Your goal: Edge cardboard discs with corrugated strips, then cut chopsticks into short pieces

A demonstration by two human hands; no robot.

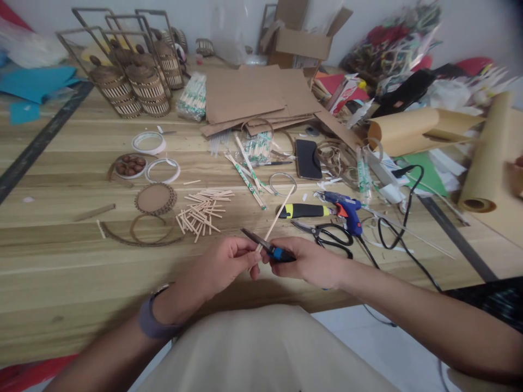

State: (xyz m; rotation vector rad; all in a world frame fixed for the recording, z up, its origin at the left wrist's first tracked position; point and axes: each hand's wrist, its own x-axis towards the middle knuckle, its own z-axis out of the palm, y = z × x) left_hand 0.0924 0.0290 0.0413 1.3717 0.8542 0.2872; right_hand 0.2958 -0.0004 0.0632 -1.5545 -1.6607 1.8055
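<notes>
Near the table's front edge, my left hand (232,261) pinches the lower end of a thin, pale wooden chopstick (280,213), which slants up to the right. My right hand (304,262) is closed round a cutter (261,242) with a dark blade and a blue and black handle. Its blade lies across the chopstick just above my left fingertips; I cannot tell how deep it bites. Left of there, a heap of short cut stick pieces (204,211) is spread on the wooden table (122,294). Several paper-wrapped chopsticks (247,177) lie beyond my hands.
Black-handled scissors (333,237), a blue glue gun (347,209) with its cord and a yellow-black handled tool (304,210) lie close on the right. Farther back are a phone (308,159), cardboard sheets (249,98) and small lanterns (147,84). A ridged cardboard disc (155,198) lies left.
</notes>
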